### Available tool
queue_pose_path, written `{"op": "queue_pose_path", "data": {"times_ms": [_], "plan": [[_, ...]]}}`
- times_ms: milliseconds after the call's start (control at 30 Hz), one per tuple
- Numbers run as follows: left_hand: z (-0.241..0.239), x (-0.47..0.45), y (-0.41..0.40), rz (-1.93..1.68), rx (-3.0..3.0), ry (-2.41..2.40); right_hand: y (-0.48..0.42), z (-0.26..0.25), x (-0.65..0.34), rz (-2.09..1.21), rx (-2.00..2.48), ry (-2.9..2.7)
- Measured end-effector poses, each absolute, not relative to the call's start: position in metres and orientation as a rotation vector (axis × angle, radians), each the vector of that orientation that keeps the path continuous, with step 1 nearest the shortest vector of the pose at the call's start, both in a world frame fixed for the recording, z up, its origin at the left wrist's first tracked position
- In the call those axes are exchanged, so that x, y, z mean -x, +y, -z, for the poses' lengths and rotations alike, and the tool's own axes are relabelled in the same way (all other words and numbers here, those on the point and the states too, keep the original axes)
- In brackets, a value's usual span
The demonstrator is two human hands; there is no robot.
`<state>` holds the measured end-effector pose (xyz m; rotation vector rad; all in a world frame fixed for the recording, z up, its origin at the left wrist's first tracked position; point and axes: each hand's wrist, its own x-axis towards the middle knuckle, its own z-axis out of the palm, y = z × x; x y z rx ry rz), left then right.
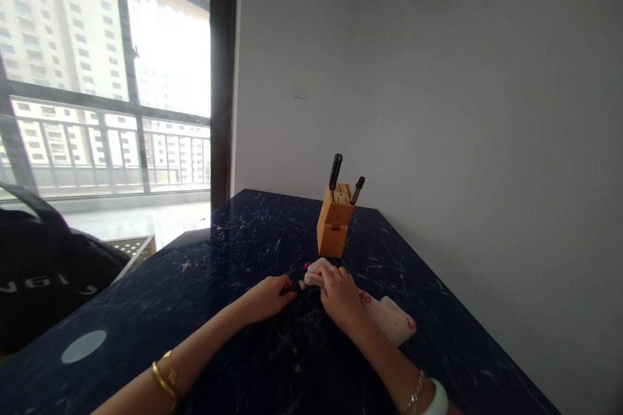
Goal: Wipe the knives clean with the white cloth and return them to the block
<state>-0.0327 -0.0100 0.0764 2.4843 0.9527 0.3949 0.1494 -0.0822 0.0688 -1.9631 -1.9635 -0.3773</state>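
My left hand (268, 298) is closed around the black handle of a knife (291, 288). Most of its blade is hidden by a folded pale pink cloth (389, 321) with red patterns. My right hand (342, 298) pinches that cloth around the blade just beyond the handle, and the rest of the cloth trails under the right wrist onto the table. Just behind my hands stands a wooden knife block (332, 226). A black handle (335, 171) sticks up from its back slot, and a second dark handle (357, 189) leans out at its right.
The dark blue marbled table (253, 226) runs up to a grey wall (462, 110) at the back and right. A pale round spot (84, 346) shows at the table's left. Beyond the left edge is a black bag (48, 265), with a large window (97, 103) behind it.
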Motion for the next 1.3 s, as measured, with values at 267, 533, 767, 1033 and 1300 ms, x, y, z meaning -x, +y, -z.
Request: {"op": "queue_pose_path", "data": {"times_ms": [267,533,767,1033,1300], "plan": [[-0.073,0.032,-0.001,-0.321,-2.383,1.022,-0.082,-0.071,-0.146,0.364,2.003,-1.97],[-0.07,0.034,-0.002,-0.283,-2.294,1.015,-0.082,-0.073,-0.146,0.392,2.009,-1.923],[-0.074,0.034,-0.015,-0.427,-2.441,1.016,-0.085,-0.073,-0.142,0.408,2.012,-1.904],[-0.069,0.031,-0.017,-0.466,-2.487,1.049,-0.086,-0.072,-0.139,0.374,1.896,-1.913],[-0.067,0.031,-0.017,-0.455,-2.571,1.051,-0.083,-0.07,-0.139,0.292,1.792,-2.017]]}}
